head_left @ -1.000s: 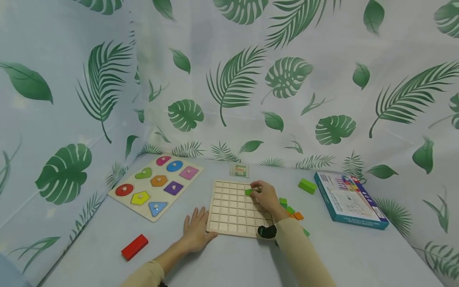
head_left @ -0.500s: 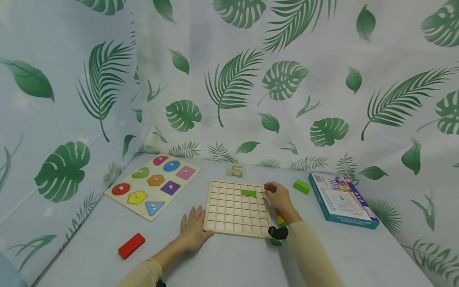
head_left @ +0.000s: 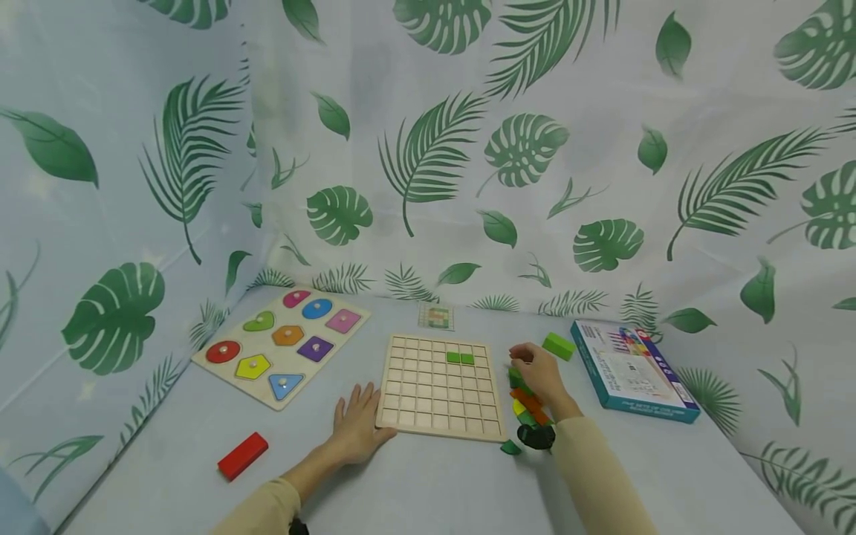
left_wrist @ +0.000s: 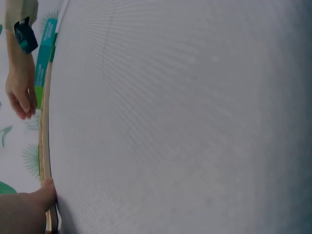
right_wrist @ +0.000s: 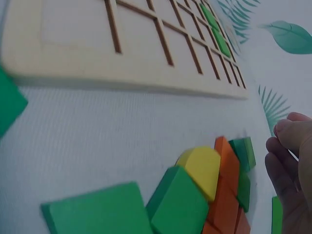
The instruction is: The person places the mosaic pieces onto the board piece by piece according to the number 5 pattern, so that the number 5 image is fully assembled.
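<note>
1. Judging by the cells, work is at an early stage: two green square blocks [head_left: 453,357] sit side by side in the grid board [head_left: 435,401]; its other cells are bare.
2. Left hand [head_left: 359,427]: fingers spread, gripping nothing, thumb against the board's near-left corner.
3. Right hand [head_left: 540,371]: fingers loosely bent, nothing visibly held, near the loose blocks [head_left: 531,405] right of the board.
</note>
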`<state>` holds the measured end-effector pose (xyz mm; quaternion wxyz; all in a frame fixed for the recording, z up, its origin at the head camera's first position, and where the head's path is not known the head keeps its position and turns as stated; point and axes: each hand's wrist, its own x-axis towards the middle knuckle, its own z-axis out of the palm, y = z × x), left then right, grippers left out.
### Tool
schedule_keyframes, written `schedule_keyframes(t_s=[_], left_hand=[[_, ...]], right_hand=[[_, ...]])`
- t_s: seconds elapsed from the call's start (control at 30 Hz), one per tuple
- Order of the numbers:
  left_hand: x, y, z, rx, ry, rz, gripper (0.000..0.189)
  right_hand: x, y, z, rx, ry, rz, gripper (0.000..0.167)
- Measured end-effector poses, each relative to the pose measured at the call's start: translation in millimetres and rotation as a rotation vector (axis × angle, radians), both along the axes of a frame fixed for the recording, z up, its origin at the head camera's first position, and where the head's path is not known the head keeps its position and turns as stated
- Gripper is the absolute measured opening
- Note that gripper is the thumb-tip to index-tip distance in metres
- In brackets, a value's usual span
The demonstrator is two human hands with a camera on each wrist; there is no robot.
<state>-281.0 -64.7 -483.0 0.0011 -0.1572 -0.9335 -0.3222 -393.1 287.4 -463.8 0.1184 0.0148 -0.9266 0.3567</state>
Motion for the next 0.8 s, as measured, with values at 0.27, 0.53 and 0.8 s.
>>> schedule_keyframes(t_s=[0.27, 0.53, 0.8], left_hand=[[-1.6, -0.6, -1.4, -0.001, 0.004, 0.001, 0.074], [-1.1, 2.2, -1.9, -0.002, -0.007, -0.004, 0.075], [-0.2, 1.4, 1.9, -0.005, -0.016, 0.004, 0.074]], right_hand=[[3.8, 12, -6.3, 0.003, -0.035, -0.011, 0.020], [7.5, 29, -9.0, 0.009, -0.101, -0.044, 0.019], [17.4, 39, -11.1, 0.040, -0.123, 0.017, 0.016]])
